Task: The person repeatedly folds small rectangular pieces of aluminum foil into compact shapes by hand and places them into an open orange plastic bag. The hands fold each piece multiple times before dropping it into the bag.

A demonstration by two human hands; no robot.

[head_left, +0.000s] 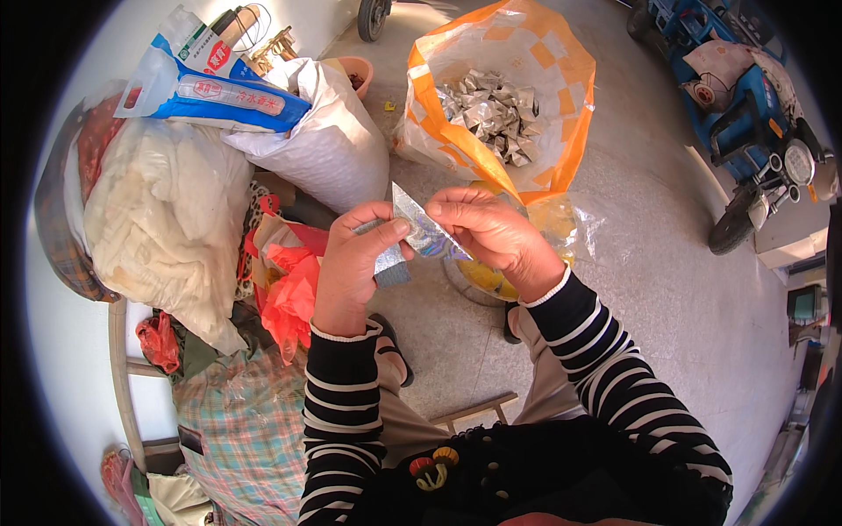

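Note:
In front of my body, both hands hold a shiny silver foil sheet (424,231), folded to a point at its upper end. My left hand (353,259) is closed, its thumb pressed near the sheet's left edge. More silver foil paper (388,259) shows under that thumb, in the same hand; how many pieces I cannot tell. On the sheet's right edge, the thumb and fingers of my right hand (493,230) are pinched. Beyond my hands stands a large orange-and-white bag (566,131), its mouth wide, with many folded silver foil pieces (498,114) inside.
Red plastic bags (294,289) lie left of my left hand. A full white sack (342,131) with a blue package (219,96) on top stands behind them, near cream bedding (162,210). A yellow plastic bag (553,219) is beyond my right hand. A blue vehicle (754,114) stands far right.

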